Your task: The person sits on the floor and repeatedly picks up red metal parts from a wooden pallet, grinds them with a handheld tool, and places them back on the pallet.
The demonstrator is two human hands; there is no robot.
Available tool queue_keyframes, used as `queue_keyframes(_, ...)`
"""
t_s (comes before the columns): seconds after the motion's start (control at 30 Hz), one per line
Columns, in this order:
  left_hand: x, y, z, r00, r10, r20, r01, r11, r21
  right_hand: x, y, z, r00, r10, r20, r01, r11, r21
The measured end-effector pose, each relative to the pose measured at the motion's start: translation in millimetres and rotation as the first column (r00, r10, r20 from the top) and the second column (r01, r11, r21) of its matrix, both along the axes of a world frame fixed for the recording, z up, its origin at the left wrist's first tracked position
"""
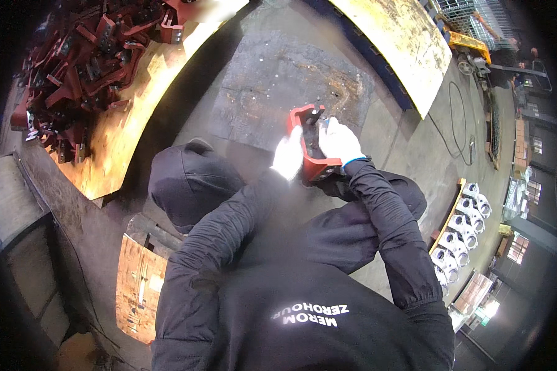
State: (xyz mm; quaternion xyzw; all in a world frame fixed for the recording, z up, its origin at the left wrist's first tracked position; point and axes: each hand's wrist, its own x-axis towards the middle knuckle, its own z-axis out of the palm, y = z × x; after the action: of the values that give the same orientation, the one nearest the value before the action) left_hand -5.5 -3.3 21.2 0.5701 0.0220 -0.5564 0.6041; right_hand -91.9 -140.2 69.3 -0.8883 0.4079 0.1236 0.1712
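A red U-shaped metal bracket (319, 164) is held up in front of me, over my right leg. My left hand (288, 154), in a white glove, is closed on the bracket's left side. My right hand (339, 142), white-gloved with a blue cuff edge, is pinched at the bracket's open right side. Something small and greyish shows at its fingertips, too small to name. Dark bolt-like parts stick out at the bracket's upper end. The inside of the bracket lies in shadow.
At upper left, a plywood-topped table (143, 120) bears a heap of red brackets (86, 68). Another wooden top (402, 43) stands at upper right, near a yellow pallet jack (470, 44). Silvery ring-shaped castings (461, 232) stand in rows at right. A cable (455, 123) lies on the floor.
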Motion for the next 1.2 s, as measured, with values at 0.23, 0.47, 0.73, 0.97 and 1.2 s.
queue_keyframes(0.23,4,3,4,0.879,-0.275,0.389,0.214,0.957,0.194,-3,12,-6,0.948,0.030,0.317,-0.132,0.943,0.306)
queue_keyframes(0.47,7,6,-11,0.824,-0.395,0.407,0.334,0.918,0.214,9,5,0,0.964,0.129,0.233,-0.218,0.884,0.413)
queue_keyframes(0.73,20,7,15,0.837,-0.490,0.245,0.439,0.868,0.233,15,10,52,0.818,0.488,0.305,-0.478,0.871,-0.114)
queue_keyframes(0.97,26,0,11,0.989,-0.143,-0.024,0.142,0.989,-0.042,-8,-10,86,0.834,-0.487,0.260,0.240,0.744,0.623)
queue_keyframes(1.2,48,-18,121,0.928,-0.113,0.356,0.233,0.919,-0.318,-16,-4,99,0.951,-0.007,0.309,-0.132,0.895,0.426)
